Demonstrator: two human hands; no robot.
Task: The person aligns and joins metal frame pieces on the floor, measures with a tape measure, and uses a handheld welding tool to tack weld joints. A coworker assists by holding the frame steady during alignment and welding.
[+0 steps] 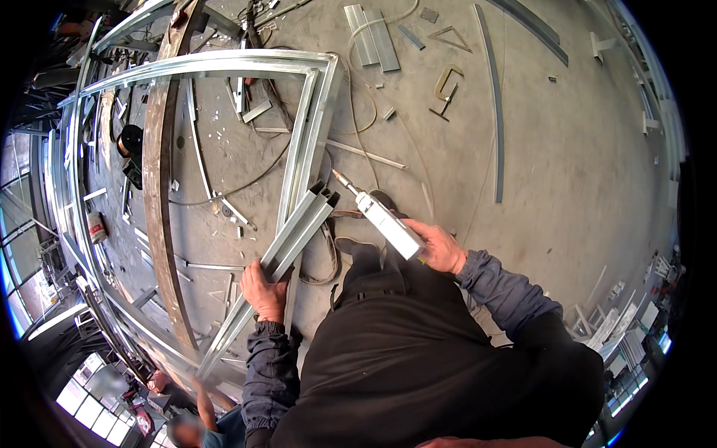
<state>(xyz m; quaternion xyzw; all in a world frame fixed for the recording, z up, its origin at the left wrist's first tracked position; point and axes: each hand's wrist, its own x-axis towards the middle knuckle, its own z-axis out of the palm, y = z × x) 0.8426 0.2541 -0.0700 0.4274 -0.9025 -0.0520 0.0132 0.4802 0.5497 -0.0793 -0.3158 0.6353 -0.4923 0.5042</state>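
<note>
My left hand (pixel 264 293) is closed around a galvanized metal channel (pixel 293 237), which lies at a slant against a large metal frame (pixel 326 97). The channel's open end points up and to the right, near the frame's inner corner bar. In my right hand (pixel 442 249) is a white, box-shaped welding gun (pixel 390 225) with a copper-coloured nozzle. Its tip hangs a little beyond the channel's end, to the right of the frame, and appears apart from both. The fingers under the gun are partly hidden.
A brown, worn beam (pixel 158 164) runs under the frame at left. Cables and metal offcuts litter the floor. A C-clamp (pixel 449 88), flat plates (pixel 371 41) and a long grey strip (pixel 493 112) lie ahead. At lower left, another person's arm (pixel 205 405) reaches toward the frame.
</note>
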